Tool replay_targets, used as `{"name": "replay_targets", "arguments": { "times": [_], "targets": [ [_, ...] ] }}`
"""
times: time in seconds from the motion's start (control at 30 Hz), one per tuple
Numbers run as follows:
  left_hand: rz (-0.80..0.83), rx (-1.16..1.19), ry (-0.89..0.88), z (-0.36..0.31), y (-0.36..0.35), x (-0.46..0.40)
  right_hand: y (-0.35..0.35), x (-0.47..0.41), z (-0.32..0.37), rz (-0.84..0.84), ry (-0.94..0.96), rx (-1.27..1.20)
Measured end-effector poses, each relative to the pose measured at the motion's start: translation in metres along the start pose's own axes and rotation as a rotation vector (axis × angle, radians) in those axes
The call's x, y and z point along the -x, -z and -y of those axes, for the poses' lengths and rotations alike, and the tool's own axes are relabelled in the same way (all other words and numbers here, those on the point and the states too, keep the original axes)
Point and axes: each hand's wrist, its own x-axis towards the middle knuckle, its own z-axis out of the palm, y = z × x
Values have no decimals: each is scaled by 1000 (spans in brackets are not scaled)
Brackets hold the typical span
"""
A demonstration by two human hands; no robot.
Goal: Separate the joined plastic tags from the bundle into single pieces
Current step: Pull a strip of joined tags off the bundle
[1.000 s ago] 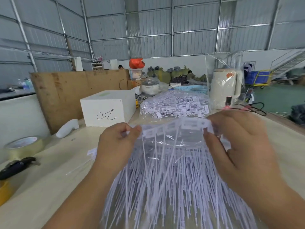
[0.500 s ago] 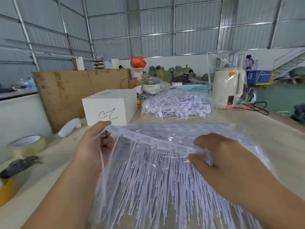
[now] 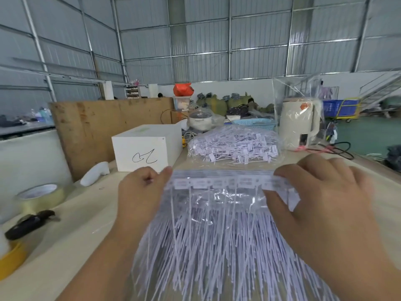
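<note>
- While both hands are raised over the table (image 3: pixel 65 231), the left hand (image 3: pixel 141 192) pinches the left end of a joined strip of plastic tags (image 3: pixel 219 183); its fingers are curled round that end.
- The right hand (image 3: pixel 325 205) grips the right end of the same strip; the thumb lies under it, the fingers over it.
- Between the hands the strip is stretched level; the thin tails of the bundle (image 3: pixel 217 246) hang down below, toward the person.
- Beyond the hands lies a clear bag of single tags (image 3: pixel 234 146); a white box (image 3: pixel 145 148) stands beyond the left hand; a kettle in plastic (image 3: pixel 299 122) stands beyond the right hand.
- Well left of the left hand lies a tape roll (image 3: pixel 41 196).
</note>
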Motion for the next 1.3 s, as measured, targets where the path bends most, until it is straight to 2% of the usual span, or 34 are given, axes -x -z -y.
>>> {"name": "replay_targets", "arguments": {
  "times": [0.03, 0.1, 0.23, 0.3, 0.37, 0.43, 0.5, 0.57, 0.63, 0.77, 0.83, 0.93, 1.0, 1.13, 1.2, 1.3],
  "targets": [
    [57, 8, -28, -2, -4, 5, -2, 0, 0, -23, 33, 9],
    [190, 187, 69, -11, -9, 13, -6, 0, 0, -51, 89, 10],
    [465, 953, 467, -27, -12, 21, -7, -2, -7, -106, 95, -7],
    [536, 1086, 497, -26, -11, 20, -5, -5, -15, -112, 76, 9],
    [544, 999, 458, -23, -10, 19, -10, -4, -22, -7, 87, 54],
    [517, 688, 331, -17, -9, 17, -17, -5, -27, 190, 125, 119],
    [486, 363, 182, -13, -8, 14, -21, -4, -24, 457, 135, 169],
    [459, 209, 106, -11, -7, 13, -24, -3, -22, 599, 137, 156],
    [460, 218, 92, -15, -5, 15, -22, -2, -18, 636, 164, 80],
    [616, 296, -27, -32, -6, 30, -19, 2, -8, 374, 185, -313],
    [744, 379, -100, -40, -8, 41, -15, 4, -1, 441, 221, -489],
    [885, 483, -132, -48, -11, 52, -20, 7, 0, 701, 252, -618],
    [957, 483, -105, -49, -8, 51, -23, 6, -3, 689, 316, -696],
    [1085, 410, -24, -50, -1, 46, -21, -3, -11, 592, 266, -827],
    [1127, 372, 14, -50, -3, 47, -19, -5, -15, 641, 265, -863],
    [1226, 300, 71, -50, -8, 51, -16, -3, -16, 823, 240, -933]
  ]
}}
